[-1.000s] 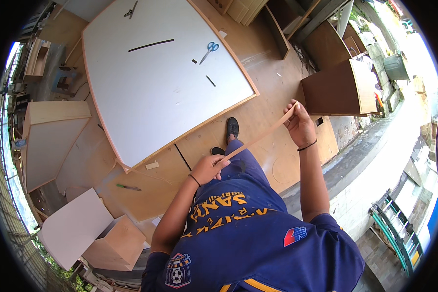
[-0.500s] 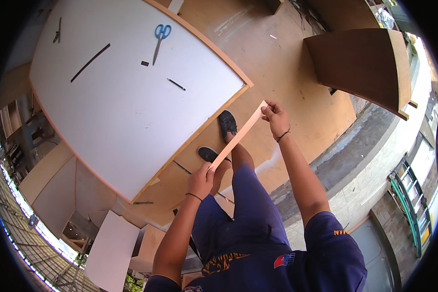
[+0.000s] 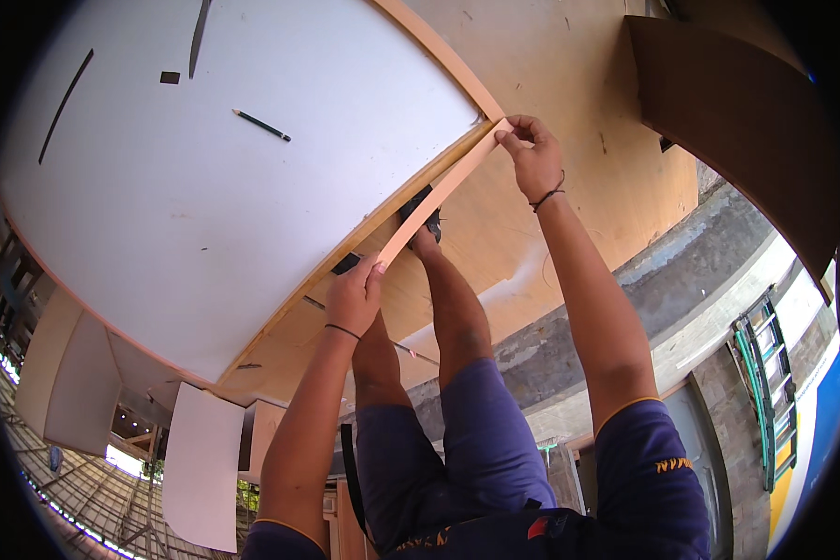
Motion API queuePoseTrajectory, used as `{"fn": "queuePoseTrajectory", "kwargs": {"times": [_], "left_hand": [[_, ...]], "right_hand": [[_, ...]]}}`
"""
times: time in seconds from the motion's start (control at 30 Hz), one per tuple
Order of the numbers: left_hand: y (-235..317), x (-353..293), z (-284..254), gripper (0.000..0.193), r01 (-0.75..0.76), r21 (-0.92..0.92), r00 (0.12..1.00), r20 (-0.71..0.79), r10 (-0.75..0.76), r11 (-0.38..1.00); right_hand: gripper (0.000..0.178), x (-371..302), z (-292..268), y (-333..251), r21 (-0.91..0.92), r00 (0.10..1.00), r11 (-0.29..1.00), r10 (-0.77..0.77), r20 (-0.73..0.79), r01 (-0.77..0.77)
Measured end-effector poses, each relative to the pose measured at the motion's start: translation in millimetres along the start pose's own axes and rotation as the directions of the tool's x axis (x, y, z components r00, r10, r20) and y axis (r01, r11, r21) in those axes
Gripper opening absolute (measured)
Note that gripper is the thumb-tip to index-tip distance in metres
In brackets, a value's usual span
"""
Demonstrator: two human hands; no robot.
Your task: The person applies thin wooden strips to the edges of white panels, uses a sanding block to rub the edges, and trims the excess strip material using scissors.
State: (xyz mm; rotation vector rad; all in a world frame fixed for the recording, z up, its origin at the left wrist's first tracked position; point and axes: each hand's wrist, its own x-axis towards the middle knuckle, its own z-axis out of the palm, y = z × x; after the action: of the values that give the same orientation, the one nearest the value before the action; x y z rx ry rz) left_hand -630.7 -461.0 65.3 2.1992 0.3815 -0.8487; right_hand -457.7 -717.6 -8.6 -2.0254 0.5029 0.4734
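Observation:
A thin peach-coloured edging strip (image 3: pixel 443 193) stretches between my two hands. My left hand (image 3: pixel 356 292) pinches its lower end with thumb and fingers. Up at the right, my right hand (image 3: pixel 534 154) grips the other end, beside the near right corner of a large white panel (image 3: pixel 280 210). The strip runs alongside the panel's bare, yellowish near edge, a little apart from it toward my left hand. A similar peach edging covers the panel's right side (image 3: pixel 443 53).
On the panel lie a pencil (image 3: pixel 261 125), a small dark square piece (image 3: pixel 170 77), a thin dark strip (image 3: pixel 65 105) and scissors blades (image 3: pixel 198 42). A curved dark brown panel (image 3: pixel 728 121) stands at right. A ladder (image 3: pixel 765 392) is farther right, and a white board (image 3: pixel 203 467) stands lower left.
Both hands have carried the strip up to the panel's near edge, the right hand reaching its corner. My view has shifted closer, so the scissors' handles have left the picture.

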Motion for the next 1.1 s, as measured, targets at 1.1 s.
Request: {"fn": "queuePoseTrajectory", "kwargs": {"times": [1.1], "left_hand": [[-22,41,3,0.035,-0.099,0.099,0.995,0.003,0.099,0.99]], "right_hand": [[0.028,14,-4,-2,-0.244,0.999,0.969,-0.038,0.031,0.044]]}}
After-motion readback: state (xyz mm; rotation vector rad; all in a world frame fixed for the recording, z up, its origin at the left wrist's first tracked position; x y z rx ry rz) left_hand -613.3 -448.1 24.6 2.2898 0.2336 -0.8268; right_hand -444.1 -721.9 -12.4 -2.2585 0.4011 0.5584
